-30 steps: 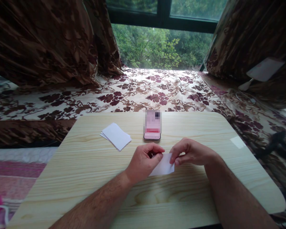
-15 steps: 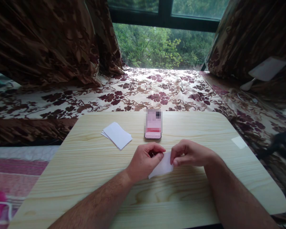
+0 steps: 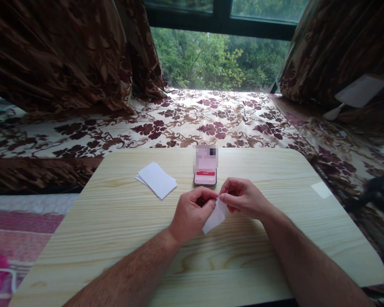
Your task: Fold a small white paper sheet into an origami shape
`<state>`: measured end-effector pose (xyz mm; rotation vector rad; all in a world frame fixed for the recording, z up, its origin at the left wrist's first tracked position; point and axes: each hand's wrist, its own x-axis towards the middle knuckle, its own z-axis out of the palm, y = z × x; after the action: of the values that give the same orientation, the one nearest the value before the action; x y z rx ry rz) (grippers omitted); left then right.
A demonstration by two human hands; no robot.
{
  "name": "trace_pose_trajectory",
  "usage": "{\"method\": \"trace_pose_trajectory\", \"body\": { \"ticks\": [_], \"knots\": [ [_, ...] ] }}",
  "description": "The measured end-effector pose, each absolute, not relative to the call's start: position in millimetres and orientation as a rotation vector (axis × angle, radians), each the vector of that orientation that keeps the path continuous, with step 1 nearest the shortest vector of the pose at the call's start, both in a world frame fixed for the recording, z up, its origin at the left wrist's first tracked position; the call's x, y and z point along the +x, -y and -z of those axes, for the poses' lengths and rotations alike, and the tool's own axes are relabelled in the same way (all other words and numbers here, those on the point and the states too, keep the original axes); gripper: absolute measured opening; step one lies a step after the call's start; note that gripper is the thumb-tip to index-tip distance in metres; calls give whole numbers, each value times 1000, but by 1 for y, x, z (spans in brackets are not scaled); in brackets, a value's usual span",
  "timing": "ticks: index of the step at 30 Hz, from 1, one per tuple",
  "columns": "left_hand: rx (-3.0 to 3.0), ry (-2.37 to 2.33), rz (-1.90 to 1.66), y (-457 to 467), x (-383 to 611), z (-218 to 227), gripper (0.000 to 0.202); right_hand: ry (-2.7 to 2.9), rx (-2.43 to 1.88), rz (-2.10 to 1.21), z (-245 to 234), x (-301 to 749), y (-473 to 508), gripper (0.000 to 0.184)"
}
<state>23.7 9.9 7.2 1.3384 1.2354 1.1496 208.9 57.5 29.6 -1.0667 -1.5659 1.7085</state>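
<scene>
A small sheet of white paper [image 3: 215, 219] is held up over the table between my two hands. My left hand [image 3: 192, 213] pinches it with thumb and fingers along its upper left side. At its top corner, close to the left fingertips, my right hand [image 3: 245, 197] is closed in a pinch on the same paper. The fingers hide part of its upper edge. Beyond my hands a phone [image 3: 205, 177] with a lit pinkish screen lies on the table. To the left is a loose stack of white paper sheets [image 3: 156, 181].
The light wood-grain table [image 3: 115, 238] has rounded corners. A pale patch [image 3: 321, 190] shows near its right edge. Behind it is a ledge covered in floral cloth [image 3: 185, 115], with a white lamp [image 3: 360, 91] at the right. Patterned curtains [image 3: 67, 55] flank the window.
My right hand has moved left and slightly up, from the paper's right side to its top corner beside my left fingers. The paper now looks narrower and more tilted.
</scene>
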Motion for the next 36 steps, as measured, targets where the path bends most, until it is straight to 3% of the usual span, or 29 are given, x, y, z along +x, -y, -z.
{"method": "trace_pose_trajectory", "body": {
  "ticks": [28,36],
  "knots": [
    [1382,-1267,-1215,-10,25,-2,10,1500,-1040,-1539,-25,199,-53,15],
    [1372,-1330,-1322,-8,25,-9,9,1411,-1008,-1649,-26,198,-52,25]
  ]
}}
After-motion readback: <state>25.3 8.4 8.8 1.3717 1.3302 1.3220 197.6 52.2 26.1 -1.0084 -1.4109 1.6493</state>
